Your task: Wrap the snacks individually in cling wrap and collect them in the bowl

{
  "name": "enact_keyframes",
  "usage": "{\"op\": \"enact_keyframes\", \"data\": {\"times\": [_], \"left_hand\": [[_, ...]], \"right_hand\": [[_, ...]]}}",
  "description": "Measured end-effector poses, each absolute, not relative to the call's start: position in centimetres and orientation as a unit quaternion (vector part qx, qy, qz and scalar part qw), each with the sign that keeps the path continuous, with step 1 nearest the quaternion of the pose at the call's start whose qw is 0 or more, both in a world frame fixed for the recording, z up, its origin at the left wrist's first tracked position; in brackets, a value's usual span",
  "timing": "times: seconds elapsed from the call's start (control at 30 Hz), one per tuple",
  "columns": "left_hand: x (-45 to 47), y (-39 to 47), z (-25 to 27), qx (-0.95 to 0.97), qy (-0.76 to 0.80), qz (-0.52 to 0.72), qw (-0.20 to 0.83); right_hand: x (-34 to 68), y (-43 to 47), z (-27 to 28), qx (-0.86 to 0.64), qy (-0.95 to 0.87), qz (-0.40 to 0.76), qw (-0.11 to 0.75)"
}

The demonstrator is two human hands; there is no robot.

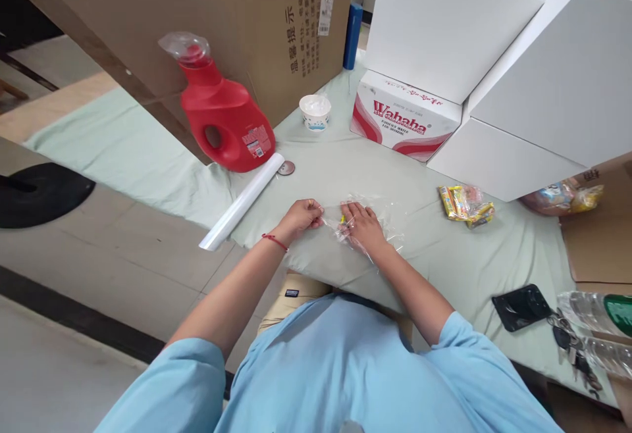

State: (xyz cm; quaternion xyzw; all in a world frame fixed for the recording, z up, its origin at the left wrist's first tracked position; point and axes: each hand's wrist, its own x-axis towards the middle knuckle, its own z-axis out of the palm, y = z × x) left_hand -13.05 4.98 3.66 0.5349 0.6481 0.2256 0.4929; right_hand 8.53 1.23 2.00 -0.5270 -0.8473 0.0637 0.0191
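Yellow item (342, 220) partly hidden by fingers (351, 212)

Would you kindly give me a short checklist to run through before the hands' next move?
1. Left hand pinching the clear plastic at its edge: ok.
2. Right hand pressing flat on the plastic: ok.
3. Plastic lying smooth: not ok, it is crumpled.
4. Yellow item fully visible: not ok, partly covered.
5. What that item is: cannot tell.
6. White roll apart from both hands: ok.
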Motion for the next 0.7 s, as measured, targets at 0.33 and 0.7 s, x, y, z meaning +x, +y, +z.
{"op": "enact_keyframes", "data": {"times": [0.33, 0.7], "left_hand": [[-15.8, 4.9, 5.3, 0.617, 0.656, 0.293, 0.322], [-13.1, 5.1, 5.5, 0.837, 0.488, 0.098, 0.227]], "right_hand": [[8.7, 1.1, 1.7, -0.536, -0.842, 0.055, 0.015], [8.7, 1.1, 1.9, -0.533, -0.845, 0.04, -0.01]]}}
